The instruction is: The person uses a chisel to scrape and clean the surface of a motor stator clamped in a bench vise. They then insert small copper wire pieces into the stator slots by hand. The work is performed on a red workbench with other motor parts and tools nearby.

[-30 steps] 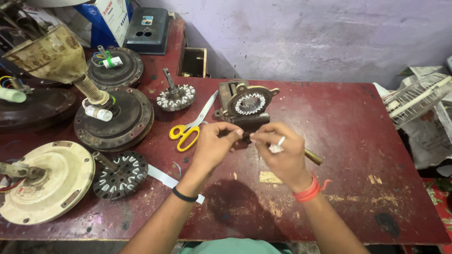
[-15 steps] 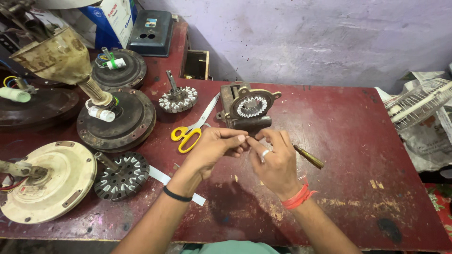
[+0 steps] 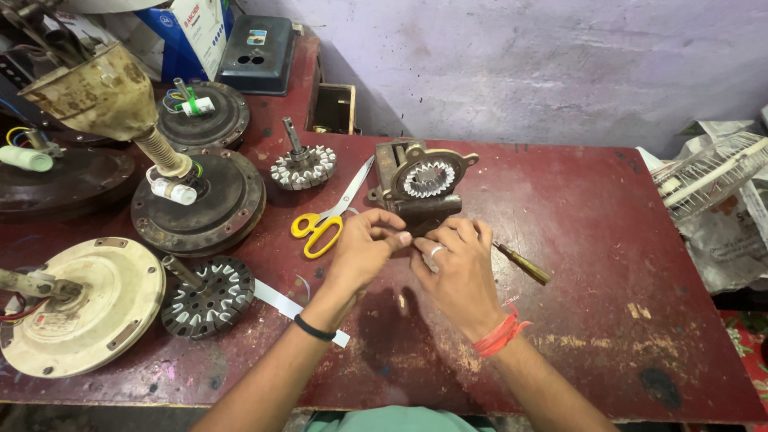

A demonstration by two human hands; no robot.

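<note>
Left hand (image 3: 364, 248) and right hand (image 3: 456, 268) meet at frame centre, fingertips pinched together on something too small to identify, just below the stator block (image 3: 420, 184). Risk: piece slipping onto the cluttered red table (image 3: 608, 240).

At the far left corner of my bench stands a cardboard box (image 3: 196, 36), blue with a white panel on its side. Just right of it sits a dark grey plastic casing (image 3: 260, 54) carrying a small rectangular sticker (image 3: 256, 37), blue and white. Crumpled newspaper (image 3: 724, 224) lies off the table's right edge.
</note>
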